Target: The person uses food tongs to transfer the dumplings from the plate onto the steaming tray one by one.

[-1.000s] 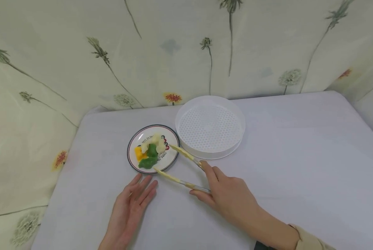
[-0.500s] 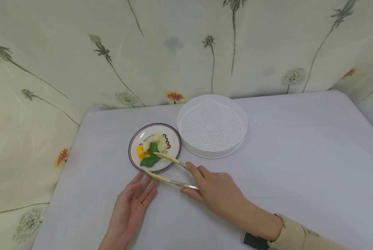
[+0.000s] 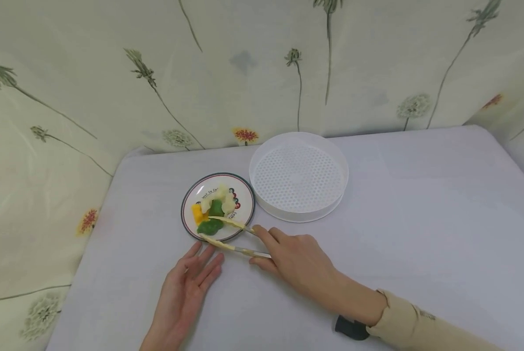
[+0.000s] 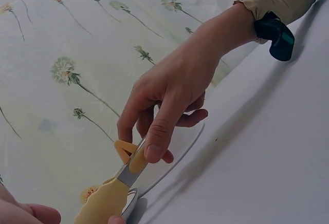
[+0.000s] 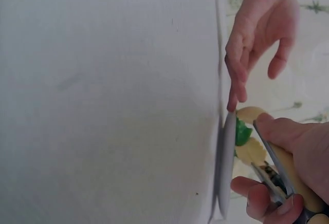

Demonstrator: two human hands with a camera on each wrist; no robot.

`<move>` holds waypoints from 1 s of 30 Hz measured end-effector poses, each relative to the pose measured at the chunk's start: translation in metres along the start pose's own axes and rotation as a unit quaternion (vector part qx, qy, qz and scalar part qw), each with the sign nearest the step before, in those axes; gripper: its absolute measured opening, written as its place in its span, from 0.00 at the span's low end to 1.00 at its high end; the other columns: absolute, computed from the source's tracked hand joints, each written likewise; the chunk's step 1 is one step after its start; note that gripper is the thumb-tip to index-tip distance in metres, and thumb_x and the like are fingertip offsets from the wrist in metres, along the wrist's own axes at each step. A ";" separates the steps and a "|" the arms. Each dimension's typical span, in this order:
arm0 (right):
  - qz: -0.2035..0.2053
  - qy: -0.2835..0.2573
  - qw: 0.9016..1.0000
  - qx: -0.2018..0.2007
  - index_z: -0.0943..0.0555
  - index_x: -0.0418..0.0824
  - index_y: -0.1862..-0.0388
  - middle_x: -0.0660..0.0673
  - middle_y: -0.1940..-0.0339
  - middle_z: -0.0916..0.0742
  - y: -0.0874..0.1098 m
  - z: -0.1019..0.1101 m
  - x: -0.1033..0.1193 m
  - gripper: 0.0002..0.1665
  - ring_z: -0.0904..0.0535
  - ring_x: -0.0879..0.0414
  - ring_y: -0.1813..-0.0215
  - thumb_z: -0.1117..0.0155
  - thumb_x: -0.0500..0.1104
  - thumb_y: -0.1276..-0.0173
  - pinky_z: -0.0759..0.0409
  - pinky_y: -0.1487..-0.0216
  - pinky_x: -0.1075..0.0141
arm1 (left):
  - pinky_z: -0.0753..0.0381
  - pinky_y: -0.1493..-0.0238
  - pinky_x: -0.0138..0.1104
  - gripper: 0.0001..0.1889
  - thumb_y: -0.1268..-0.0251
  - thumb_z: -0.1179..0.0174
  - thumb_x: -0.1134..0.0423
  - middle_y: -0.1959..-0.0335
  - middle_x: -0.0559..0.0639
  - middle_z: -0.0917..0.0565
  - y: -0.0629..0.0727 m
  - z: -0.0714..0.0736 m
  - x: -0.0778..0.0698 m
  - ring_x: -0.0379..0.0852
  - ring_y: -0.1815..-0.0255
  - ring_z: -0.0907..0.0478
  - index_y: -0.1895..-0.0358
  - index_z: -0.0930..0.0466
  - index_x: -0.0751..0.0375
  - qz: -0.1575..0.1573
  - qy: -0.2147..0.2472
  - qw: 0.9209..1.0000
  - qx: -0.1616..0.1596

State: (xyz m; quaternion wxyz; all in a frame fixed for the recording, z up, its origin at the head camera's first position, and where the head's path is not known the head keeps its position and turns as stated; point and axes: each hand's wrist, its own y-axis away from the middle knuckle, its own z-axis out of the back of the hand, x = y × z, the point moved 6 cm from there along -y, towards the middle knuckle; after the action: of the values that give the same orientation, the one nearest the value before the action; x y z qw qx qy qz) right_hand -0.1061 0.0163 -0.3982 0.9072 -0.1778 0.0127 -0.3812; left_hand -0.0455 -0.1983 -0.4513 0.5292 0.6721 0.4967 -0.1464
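My right hand [image 3: 297, 258] grips a pair of tongs [image 3: 231, 223] with pale yellow scalloped tips and metal arms. The tips stand apart on either side of the nearer green piece [image 3: 210, 226] at the plate's near edge. On the round plate [image 3: 244, 195] with a dark rim lie another green piece [image 3: 216, 208], a yellow-orange piece [image 3: 197, 213] and whitish pieces [image 3: 228, 204]; all look like cut vegetables. My left hand [image 3: 185, 287] lies palm up with fingers extended, fingertips at the plate's near rim. In the right wrist view, the plate [image 5: 225, 167] appears edge-on.
A white round basket [image 3: 298, 180] with a perforated bottom stands right of the plate, close against it. White cloth [image 3: 420, 219] covers the table. Behind it hangs a flowered curtain [image 3: 200, 73]. A dark strap [image 3: 352, 327] is at my right sleeve.
My right hand has moved left with the tongs. Their tips have gone from the plate's right side to around the nearer green piece, and have come closer together. My left hand stays put.
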 end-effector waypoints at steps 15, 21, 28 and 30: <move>-0.010 0.001 1.000 0.017 0.22 0.49 0.34 0.55 0.66 0.13 0.001 0.000 -0.006 0.32 0.31 0.64 0.82 0.32 0.67 0.26 0.34 0.82 0.72 | 0.20 0.23 0.35 0.36 0.13 0.58 0.54 0.13 0.56 0.37 -0.002 0.000 -0.001 0.57 0.15 0.32 0.10 0.57 0.53 -0.004 0.006 1.000 -0.003; -0.027 0.016 1.000 0.003 0.21 0.49 0.34 0.54 0.68 0.15 0.002 0.015 -0.012 0.34 0.32 0.64 0.82 0.31 0.67 0.28 0.33 0.83 0.70 | 0.20 0.23 0.35 0.36 0.14 0.58 0.55 0.14 0.56 0.36 -0.001 0.000 -0.001 0.57 0.15 0.32 0.10 0.57 0.53 -0.005 0.012 1.000 -0.003; -0.049 0.004 0.999 0.006 0.21 0.47 0.34 0.53 0.68 0.15 0.003 0.027 -0.019 0.35 0.35 0.65 0.82 0.29 0.66 0.29 0.39 0.83 0.72 | 0.20 0.23 0.35 0.35 0.14 0.58 0.57 0.14 0.56 0.36 0.000 0.001 -0.001 0.57 0.16 0.32 0.11 0.56 0.54 -0.003 0.018 1.000 -0.007; -0.056 -0.002 0.998 0.006 0.22 0.46 0.33 0.53 0.68 0.16 0.005 0.029 -0.022 0.35 0.34 0.65 0.81 0.29 0.66 0.29 0.37 0.83 0.72 | 0.20 0.23 0.35 0.35 0.14 0.57 0.56 0.14 0.56 0.36 0.000 0.002 -0.001 0.57 0.16 0.32 0.10 0.56 0.54 -0.003 0.017 1.000 -0.007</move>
State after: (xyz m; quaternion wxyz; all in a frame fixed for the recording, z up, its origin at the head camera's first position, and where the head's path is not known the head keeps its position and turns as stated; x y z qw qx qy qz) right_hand -0.1138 0.0436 -0.3754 0.8854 -0.1736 -0.0014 -0.4311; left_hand -0.0448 -0.2002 -0.4515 0.5252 0.6693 0.5085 -0.1329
